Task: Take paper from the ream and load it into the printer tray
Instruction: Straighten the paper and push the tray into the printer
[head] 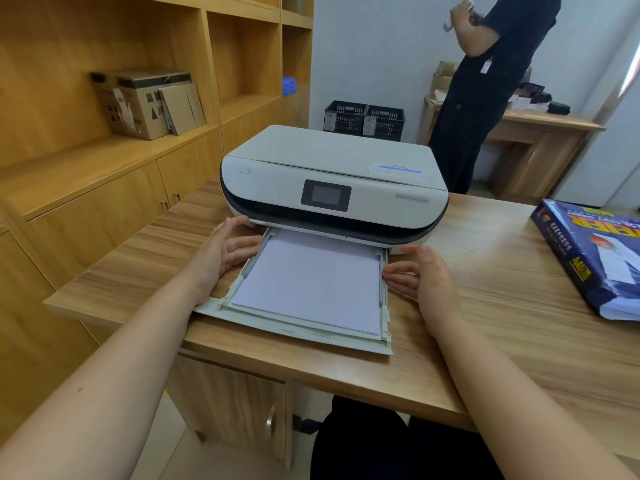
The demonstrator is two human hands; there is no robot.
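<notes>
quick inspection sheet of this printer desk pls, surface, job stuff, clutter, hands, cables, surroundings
surface: wooden desk, bare around the printer
job's things: white printer; its tray pulled out, with a paper stack lying flat in it; blue paper ream at the desk's right edge, open end facing the person
clutter: nothing seen on the desk
hands: left hand open at the tray's left rail; right hand open at the right rail; neither holds anything
cables: nothing seen
surroundings: wooden shelving with a cardboard box on the left; black crates behind; a person in dark clothes standing by a side table
</notes>
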